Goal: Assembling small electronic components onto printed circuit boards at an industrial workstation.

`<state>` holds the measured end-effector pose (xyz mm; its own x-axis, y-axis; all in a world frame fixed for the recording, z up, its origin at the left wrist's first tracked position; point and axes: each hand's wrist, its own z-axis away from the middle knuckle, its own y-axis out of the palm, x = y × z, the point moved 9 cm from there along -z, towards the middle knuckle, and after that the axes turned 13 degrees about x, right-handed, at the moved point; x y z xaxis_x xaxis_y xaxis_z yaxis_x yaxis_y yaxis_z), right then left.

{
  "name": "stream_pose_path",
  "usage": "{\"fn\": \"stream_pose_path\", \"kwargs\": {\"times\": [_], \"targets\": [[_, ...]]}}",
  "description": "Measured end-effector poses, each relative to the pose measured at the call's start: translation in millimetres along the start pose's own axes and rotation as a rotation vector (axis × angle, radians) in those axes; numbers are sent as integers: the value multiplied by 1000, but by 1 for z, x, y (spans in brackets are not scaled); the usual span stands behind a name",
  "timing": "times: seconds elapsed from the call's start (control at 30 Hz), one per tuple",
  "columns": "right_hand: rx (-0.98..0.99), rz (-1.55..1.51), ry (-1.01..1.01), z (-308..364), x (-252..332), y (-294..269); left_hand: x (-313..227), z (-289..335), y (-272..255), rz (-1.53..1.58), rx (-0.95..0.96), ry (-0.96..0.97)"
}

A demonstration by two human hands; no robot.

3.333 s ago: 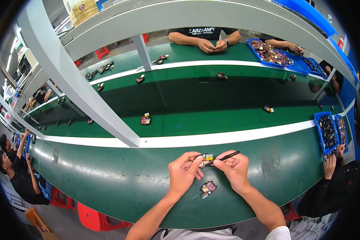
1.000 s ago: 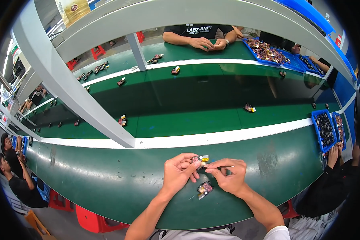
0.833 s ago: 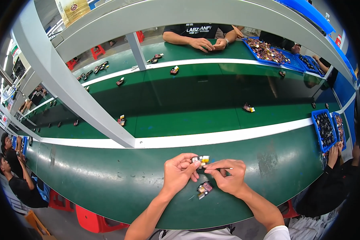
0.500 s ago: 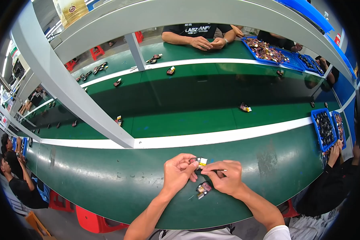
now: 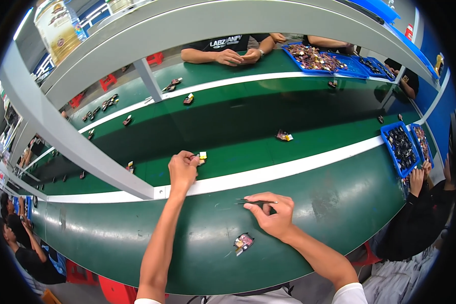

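Observation:
My left hand [image 5: 182,173] reaches over the white rail to the green belt, its fingers closed at the edge of a small electronic assembly [image 5: 202,159] with a white and yellow label. The fingers partly cover this piece; whether it rests on the belt I cannot tell. Above the near worktop, my right hand [image 5: 274,215] grips thin dark tweezers [image 5: 261,202], their tips pointing left. Below that hand, a second small assembly [image 5: 244,243], black with reddish and pale parts, lies on the green worktop [image 5: 202,253].
Several similar pieces, one of them an assembly [image 5: 284,136], are spread along the belt [image 5: 228,157]. A white rail [image 5: 268,167] and a slanting grey post [image 5: 81,137] border my reach. Blue trays [image 5: 403,150] of parts stand at right. Other people work across the belt and on both sides.
My left hand has carried the labelled assembly forward and left, from the worktop to the belt. My right hand, still with the tweezers, has come away from it. The view has shifted.

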<state>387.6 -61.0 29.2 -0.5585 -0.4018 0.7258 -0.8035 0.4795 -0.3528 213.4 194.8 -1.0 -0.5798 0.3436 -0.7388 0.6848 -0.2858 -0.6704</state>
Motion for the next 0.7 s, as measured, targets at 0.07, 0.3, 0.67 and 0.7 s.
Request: {"fn": "stream_pose_path", "kwargs": {"times": [0.07, 0.3, 0.67, 0.7], "targets": [[6, 5, 22, 1, -6, -1, -33, 1, -7, -454, -134, 29], [-24, -9, 46, 3, -9, -2, -100, -55, 73, 106, 417, 140], [-28, -53, 122, 6, -19, -1, -141, -81, 191, 73, 631, -1], [-26, -62, 125, 5, -19, -1, -139, -83, 192, 37, 618, -23]]}}
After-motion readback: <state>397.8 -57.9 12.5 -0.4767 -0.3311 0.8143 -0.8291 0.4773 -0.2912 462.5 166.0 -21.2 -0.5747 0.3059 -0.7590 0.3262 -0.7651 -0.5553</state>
